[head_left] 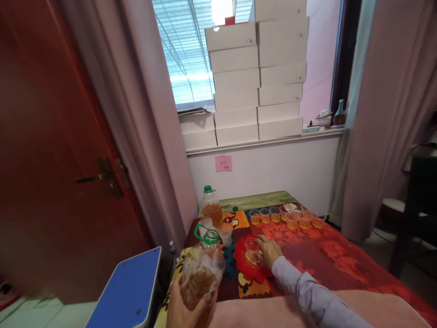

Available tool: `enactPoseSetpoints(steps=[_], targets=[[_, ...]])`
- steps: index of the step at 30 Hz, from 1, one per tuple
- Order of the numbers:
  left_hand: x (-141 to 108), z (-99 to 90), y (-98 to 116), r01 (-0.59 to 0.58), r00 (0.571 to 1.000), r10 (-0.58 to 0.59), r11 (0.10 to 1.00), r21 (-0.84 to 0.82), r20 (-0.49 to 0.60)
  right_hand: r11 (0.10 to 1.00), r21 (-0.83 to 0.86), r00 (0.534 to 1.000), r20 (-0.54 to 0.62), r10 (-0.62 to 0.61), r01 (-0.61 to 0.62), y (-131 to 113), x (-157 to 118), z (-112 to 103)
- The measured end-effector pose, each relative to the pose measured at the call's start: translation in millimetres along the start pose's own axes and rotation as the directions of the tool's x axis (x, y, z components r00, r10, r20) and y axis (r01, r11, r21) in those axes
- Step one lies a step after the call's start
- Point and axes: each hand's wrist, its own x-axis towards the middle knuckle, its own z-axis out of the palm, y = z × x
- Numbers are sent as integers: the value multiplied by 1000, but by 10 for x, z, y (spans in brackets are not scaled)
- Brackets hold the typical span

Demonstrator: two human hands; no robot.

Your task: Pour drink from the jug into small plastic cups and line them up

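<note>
My left hand (191, 298) grips a large clear plastic jug (202, 273) of brownish liquid, its green-handled neck tilted away from me and uncapped. With my right hand (268, 250) I hold a clear plastic cup (251, 245) on a red scalloped mat (241, 262); whether it holds liquid is hard to see. Just beyond the jug stand stacked clear cups (226, 235). A second jug (211, 212) with a green cap is behind them, partly filled with amber liquid. Several cups with a little amber liquid (275, 215) stand in rows at the far right of the table.
A patterned red cloth (334, 255) covers the table, with a pink cloth (252, 314) along my side. A loose green cap (235, 208) lies near the back. The blue-topped small table (126, 287) stands at left. White boxes (235, 82) fill the windowsill.
</note>
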Motion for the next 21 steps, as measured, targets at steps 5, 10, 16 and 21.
enactPoseSetpoints(steps=[5,10,16,21], targets=[[205,-183,-39,16,987,-23,999,47,156,977,196,966,-258,-25,78,-101,-83,125],[255,-190,31,-33,981,37,999,-21,189,605,758,957,-288,-23,242,-621,-381,609],[257,-85,55,-74,981,78,997,-27,175,41,998,906,-26,-422,48,-1294,-467,1100],[246,-38,65,-130,982,125,991,25,144,-92,995,914,-75,-400,41,-1379,-400,1211]])
